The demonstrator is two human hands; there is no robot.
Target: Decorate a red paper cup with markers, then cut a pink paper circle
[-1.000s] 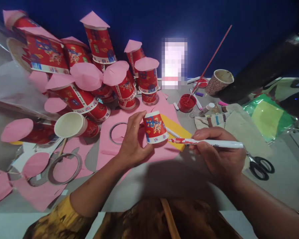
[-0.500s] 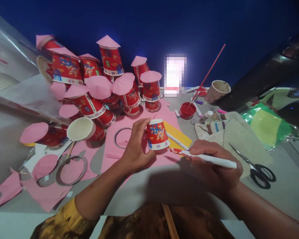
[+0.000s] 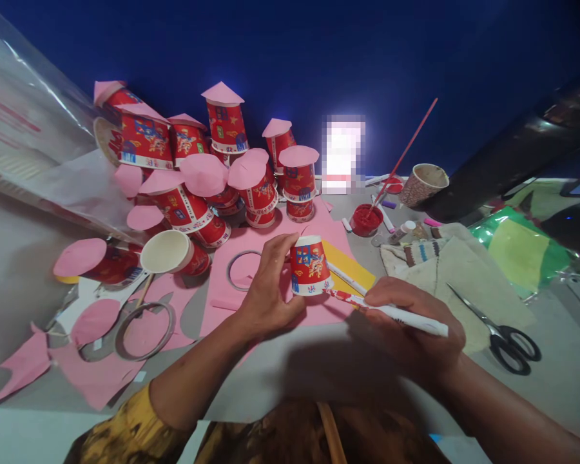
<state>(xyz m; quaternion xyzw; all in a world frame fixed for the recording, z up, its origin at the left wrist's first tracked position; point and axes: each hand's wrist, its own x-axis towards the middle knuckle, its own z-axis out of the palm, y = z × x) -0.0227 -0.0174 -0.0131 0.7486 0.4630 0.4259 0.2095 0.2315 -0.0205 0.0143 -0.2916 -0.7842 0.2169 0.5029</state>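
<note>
An upside-down red paper cup [image 3: 311, 265] with a blue window pattern and a white rim is held in my left hand [image 3: 272, 287], thumb low and fingers at its upper left. My right hand [image 3: 415, 322] grips a white marker [image 3: 410, 318] whose red-stained front end meets the cup's rim at the lower right. Beneath the cup lies a pink paper sheet [image 3: 275, 309]. A yellow paper piece [image 3: 362, 274] with another white marker [image 3: 345, 278] on it sits just behind my right hand.
Several red cups with pink paper cone roofs [image 3: 225, 122] stand at the back left. Tape rings [image 3: 144, 330] and pink scraps [image 3: 96, 374] lie at left. To the right are scissors [image 3: 505, 335], a cloth [image 3: 468, 277], a red paint pot [image 3: 366, 220] and a patterned cup [image 3: 424, 185].
The view has shifted slightly, so most things sit a little farther right and lower. The marker tip stays at the cup's rim, and both hands keep their grips.
</note>
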